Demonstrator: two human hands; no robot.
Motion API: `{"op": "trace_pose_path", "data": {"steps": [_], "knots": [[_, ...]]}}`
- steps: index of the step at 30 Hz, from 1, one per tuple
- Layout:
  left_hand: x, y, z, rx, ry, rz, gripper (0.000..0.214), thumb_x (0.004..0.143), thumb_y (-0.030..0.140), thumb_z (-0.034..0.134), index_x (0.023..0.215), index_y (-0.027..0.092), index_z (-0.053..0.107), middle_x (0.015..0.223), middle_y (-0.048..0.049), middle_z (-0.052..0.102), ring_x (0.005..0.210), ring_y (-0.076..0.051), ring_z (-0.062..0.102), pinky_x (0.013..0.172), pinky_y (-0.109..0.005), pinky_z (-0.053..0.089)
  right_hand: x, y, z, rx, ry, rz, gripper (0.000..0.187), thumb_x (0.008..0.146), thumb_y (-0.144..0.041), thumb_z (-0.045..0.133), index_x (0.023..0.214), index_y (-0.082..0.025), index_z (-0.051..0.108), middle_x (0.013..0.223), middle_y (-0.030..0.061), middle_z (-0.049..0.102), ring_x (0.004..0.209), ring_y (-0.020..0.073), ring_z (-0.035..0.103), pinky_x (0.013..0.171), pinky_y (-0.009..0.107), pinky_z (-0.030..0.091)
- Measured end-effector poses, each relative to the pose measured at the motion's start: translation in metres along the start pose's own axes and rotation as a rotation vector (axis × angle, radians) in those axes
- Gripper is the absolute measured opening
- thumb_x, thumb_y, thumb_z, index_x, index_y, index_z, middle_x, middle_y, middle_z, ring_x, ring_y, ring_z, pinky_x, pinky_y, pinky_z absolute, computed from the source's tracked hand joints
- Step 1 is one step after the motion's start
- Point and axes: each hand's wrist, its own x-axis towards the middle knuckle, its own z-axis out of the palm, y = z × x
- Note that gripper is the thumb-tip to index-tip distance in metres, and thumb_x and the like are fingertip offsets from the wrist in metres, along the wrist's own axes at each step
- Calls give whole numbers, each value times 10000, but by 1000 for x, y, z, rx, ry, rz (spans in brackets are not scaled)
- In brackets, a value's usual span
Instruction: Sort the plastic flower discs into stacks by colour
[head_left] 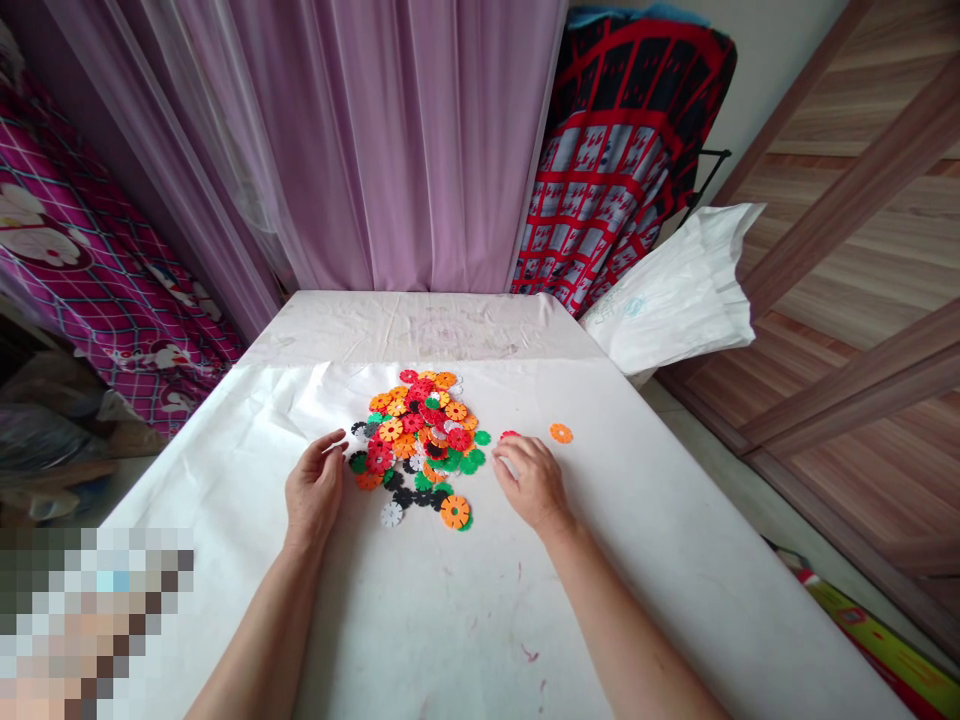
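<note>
A heap of notched plastic discs [412,423] in red, orange, green, black and white lies on the white-covered table [450,620]. My left hand [315,490] rests beside the heap's left edge, fingers apart and nothing in it. On the other side, my right hand [534,480] is held with its fingers curved and parted, with nothing visible between them. A red disc [509,435] shows just behind its fingers, partly hidden. Farther right, one orange disc [561,433] lies by itself. At the heap's near side are a larger orange disc [454,512] and a white disc [391,514].
Purple curtains [420,150] hang behind the table's far edge. A white sack [675,290] leans at the far right corner, near a red-and-black patterned cloth [600,160]. Wooden doors [862,250] stand to the right. A pixelated patch covers the lower left.
</note>
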Motion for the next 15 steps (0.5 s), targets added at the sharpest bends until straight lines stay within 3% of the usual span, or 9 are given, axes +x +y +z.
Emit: {"op": "trace_pose_path", "data": {"steps": [3, 7, 11, 15], "knots": [[-1, 3, 0, -10, -1, -6, 332, 748, 346, 572, 1023, 219, 709, 981, -63, 762, 1055, -238, 704, 921, -377, 554, -7, -34, -3, 51, -166, -69, 124, 841, -346, 669, 900, -238, 686, 876, 25, 705, 829, 179, 647, 762, 284, 501], [-2, 6, 0, 4, -2, -16, 331, 750, 341, 567, 1023, 219, 710, 967, -61, 764, 1052, -240, 704, 927, -384, 551, -13, -61, 2, 1, -309, -112, 319, 713, -384, 776, 954, -223, 644, 928, 37, 684, 879, 223, 623, 743, 318, 488], [-1, 3, 0, 4, -7, -17, 346, 756, 345, 573, 1051, 223, 707, 1000, -65, 762, 1068, -239, 699, 926, -376, 551, -16, -63, 8, -23, -309, -123, 199, 746, -254, 719, 917, -222, 622, 898, 35, 674, 856, 218, 613, 741, 322, 484], [-1, 0, 0, 6, -9, -2, 354, 764, 353, 574, 1066, 223, 706, 1013, -65, 760, 1068, -237, 699, 934, -379, 549, -14, -54, 13, 122, -198, -131, 170, 747, -194, 673, 904, -231, 619, 912, 26, 691, 864, 196, 634, 780, 302, 501]]}}
